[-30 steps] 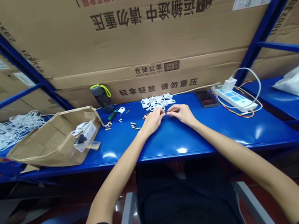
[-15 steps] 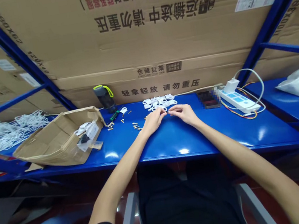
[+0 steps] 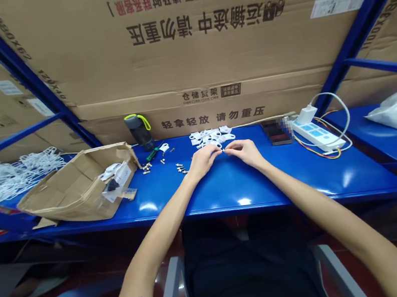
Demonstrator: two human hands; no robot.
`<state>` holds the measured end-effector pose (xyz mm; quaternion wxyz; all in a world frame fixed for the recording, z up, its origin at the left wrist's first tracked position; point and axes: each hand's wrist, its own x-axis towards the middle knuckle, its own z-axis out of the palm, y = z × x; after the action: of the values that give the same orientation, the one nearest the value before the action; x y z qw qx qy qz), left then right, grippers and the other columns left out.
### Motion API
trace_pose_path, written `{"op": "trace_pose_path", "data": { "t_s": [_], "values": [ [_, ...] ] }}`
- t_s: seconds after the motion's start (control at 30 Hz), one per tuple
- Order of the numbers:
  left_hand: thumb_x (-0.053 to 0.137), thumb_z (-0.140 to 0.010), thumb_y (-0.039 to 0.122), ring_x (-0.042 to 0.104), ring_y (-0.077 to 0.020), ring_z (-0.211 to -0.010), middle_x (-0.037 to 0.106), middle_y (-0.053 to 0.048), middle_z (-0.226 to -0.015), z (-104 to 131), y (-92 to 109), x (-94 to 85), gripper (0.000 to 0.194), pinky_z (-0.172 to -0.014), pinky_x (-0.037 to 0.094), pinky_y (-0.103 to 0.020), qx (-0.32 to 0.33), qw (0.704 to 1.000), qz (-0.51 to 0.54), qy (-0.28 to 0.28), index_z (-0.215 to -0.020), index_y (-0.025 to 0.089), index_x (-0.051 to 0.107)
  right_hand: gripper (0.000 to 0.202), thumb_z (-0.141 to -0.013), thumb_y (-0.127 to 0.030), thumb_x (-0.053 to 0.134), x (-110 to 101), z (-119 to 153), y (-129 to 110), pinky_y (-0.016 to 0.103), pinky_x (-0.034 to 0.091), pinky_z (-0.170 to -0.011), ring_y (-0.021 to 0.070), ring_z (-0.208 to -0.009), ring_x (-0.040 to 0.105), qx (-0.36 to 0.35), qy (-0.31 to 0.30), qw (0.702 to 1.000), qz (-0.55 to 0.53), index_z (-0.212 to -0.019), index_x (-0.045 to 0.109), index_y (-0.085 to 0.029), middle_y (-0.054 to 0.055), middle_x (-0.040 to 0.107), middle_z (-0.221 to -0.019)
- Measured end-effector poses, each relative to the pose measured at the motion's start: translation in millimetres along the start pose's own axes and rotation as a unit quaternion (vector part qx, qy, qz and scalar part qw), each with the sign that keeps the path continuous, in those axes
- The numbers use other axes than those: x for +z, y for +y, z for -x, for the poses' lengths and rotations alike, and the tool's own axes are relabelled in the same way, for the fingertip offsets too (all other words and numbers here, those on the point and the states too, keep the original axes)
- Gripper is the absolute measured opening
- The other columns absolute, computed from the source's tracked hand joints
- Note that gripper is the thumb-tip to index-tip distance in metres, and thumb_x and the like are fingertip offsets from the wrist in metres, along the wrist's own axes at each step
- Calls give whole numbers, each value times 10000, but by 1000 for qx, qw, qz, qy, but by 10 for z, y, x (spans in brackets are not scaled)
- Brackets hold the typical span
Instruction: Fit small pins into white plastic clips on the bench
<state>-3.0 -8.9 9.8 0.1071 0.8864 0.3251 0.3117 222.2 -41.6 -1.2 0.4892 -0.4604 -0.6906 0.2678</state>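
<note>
The far side is filled by a printed cardboard panel (image 3: 184,64), against which a blue tabletop (image 3: 242,181) is set. At its left an open carton (image 3: 78,205) is placed; at its right a white power strip (image 3: 320,135) is laid. A dark bottle (image 3: 141,133) is stood upright at the far left, near the panel. At the middle the left hand (image 3: 205,160) and right hand (image 3: 245,152) are held close together, just nearer than a pile of white parts (image 3: 212,136). Brass-coloured pieces (image 3: 179,165) are scattered left of the hands. Each grip is pinched nearly closed, and between both sets of fingertips a tiny piece (image 3: 223,150) is held, its shape too small to be told.
</note>
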Motion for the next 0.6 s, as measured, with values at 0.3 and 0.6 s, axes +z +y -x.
{"op": "trace_pose_path", "data": {
  "t_s": [0.3,0.6],
  "values": [
    [510,-1101,390,706,-203,-1059,757,-39,-1112,7,8,-5,259,-960,532,-307,12,1000,3,-8,-1106,230,713,256,-892,-479,748,12,3,26,349,595,-819,244,-850,768,-31,-7,999,28,-920,838,-241,36,834,-942],
    [544,-1086,381,691,-215,-1083,760,-43,-1120,0,2,-25,239,-967,529,-320,16,999,-30,-31,-1099,237,734,174,-924,-393,738,-13,-1,5,350,568,-818,233,-840,737,-42,-17,991,123,-928,844,-255,37,831,-951]
  ]
}}
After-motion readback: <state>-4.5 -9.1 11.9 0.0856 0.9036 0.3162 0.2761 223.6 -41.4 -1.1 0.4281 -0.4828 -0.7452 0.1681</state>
